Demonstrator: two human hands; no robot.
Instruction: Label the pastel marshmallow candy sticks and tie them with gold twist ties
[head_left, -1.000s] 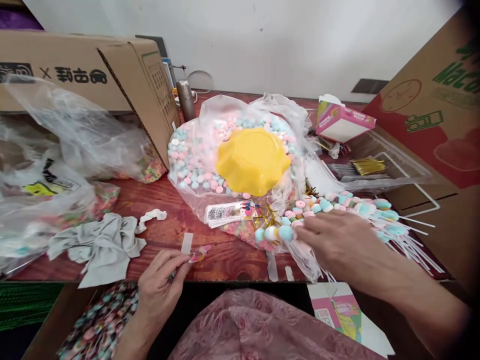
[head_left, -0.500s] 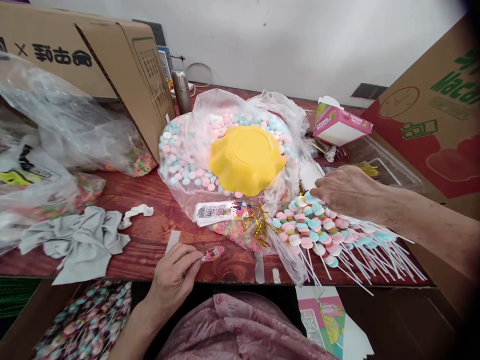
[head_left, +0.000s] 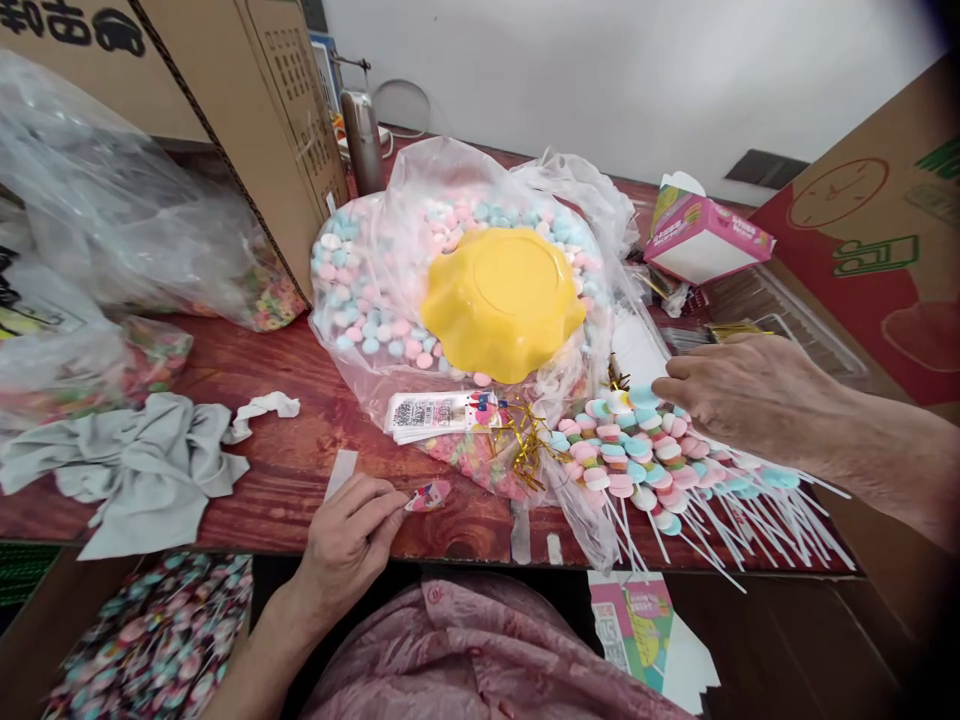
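Your left hand (head_left: pixel 346 540) pinches a small pink wrapped candy (head_left: pixel 429 495) between thumb and fingers at the near edge of the bench (head_left: pixel 247 350). Your right hand (head_left: pixel 739 390) rests, fingers curled together, on the far side of a pile of candy skewers (head_left: pixel 637 460), whose white sticks fan out toward the right; whether it grips one you cannot tell. Just behind them, an upturned yellow bowl (head_left: pixel 504 300) sits on a clear bag of pastel candies (head_left: pixel 375 300), with a grey cloth (head_left: pixel 142 470) lying well left.
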